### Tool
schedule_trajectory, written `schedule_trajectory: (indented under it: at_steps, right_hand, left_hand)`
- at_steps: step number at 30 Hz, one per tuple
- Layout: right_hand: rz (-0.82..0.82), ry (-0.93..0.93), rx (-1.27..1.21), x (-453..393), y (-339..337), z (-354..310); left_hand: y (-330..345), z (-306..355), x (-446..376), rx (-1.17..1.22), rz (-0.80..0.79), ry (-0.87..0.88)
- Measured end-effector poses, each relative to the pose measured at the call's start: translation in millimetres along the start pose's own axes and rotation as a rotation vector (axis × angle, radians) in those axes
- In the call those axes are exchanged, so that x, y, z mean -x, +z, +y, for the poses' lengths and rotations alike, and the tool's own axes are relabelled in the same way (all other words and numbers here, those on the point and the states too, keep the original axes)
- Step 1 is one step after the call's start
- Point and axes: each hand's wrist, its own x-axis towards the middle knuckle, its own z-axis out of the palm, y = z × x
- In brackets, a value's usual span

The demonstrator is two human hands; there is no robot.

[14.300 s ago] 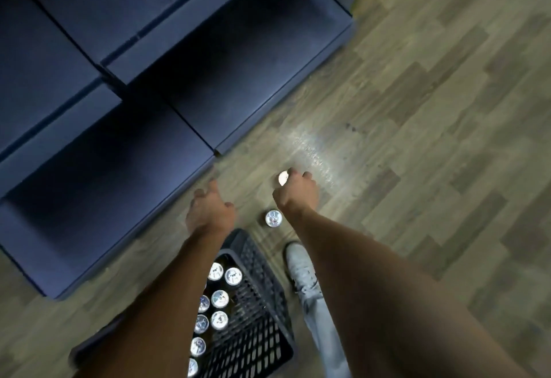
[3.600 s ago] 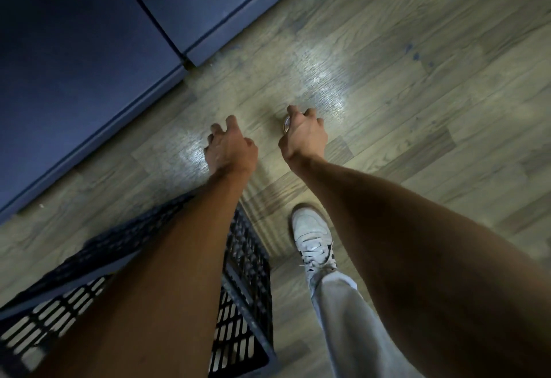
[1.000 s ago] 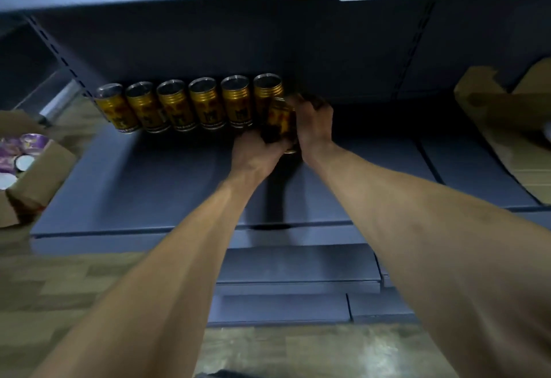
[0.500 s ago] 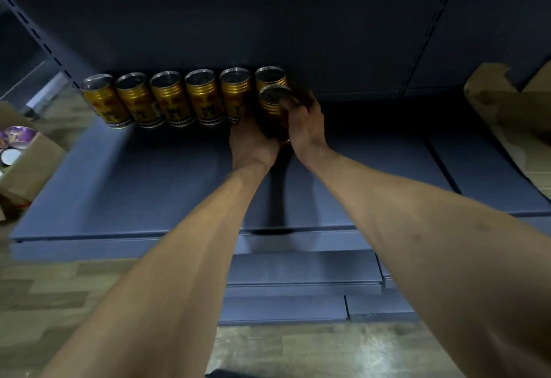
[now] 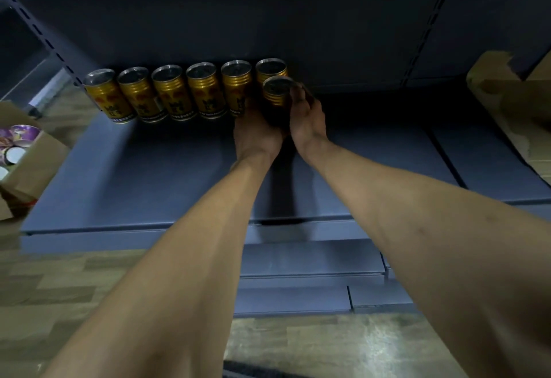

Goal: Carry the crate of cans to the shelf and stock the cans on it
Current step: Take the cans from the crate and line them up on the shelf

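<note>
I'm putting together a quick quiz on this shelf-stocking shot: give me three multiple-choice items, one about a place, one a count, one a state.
1. Where is the back row of cans on the shelf?
A. front edge
B. against the back panel
C. on the floor

2. How many cans stand in that row, leaving out the held can?
A. three
B. six
C. nine

3. What is the right hand doing?
A. holding the can, together with the left hand
B. hanging idle
C. gripping a box

Answers: 1 B, the row lines the rear wall; 2 B, six tops show; 3 A, both hands cup it.
</note>
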Motion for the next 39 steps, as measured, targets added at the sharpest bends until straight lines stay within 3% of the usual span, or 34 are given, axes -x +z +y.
schedule_trajectory:
  at_steps: [4, 9, 16, 21, 26, 29, 31, 39]
  right_hand:
    - [0.097, 0.048, -0.096, 7, 1, 0]
    - [0.266, -0.021, 0.069, 22, -19, 4]
    - [0.301, -0.149, 0.698, 74, -36, 29]
    - [0.338, -0.228, 0.897, 135, -31, 49]
    - [0.278, -0.248, 0.925, 223, -5, 83]
    - [0.31, -0.338, 0.92, 260, 0, 97]
    - [0.324, -0.401, 0.922, 278, -5, 104]
    - [0.118, -0.207, 0.978, 340, -30, 171]
  left_hand:
    - [-19, -5, 9, -0.057, 0.002, 0.047]
    - [-52, -27, 18, -0.282, -0.022, -0.053]
    - [-103, -69, 58, -0.598, -0.121, -0.063]
    - [-113, -71, 107, -0.557, -0.136, 0.171]
    - [-136, -99, 164, -0.58, -0.162, 0.599]
    - [-147, -109, 200, -0.436, -0.124, 0.718]
    - [-149, -119, 226, -0.384, -0.138, 0.713]
    - [-118, -191, 332, -0.499, -0.429, 0.401]
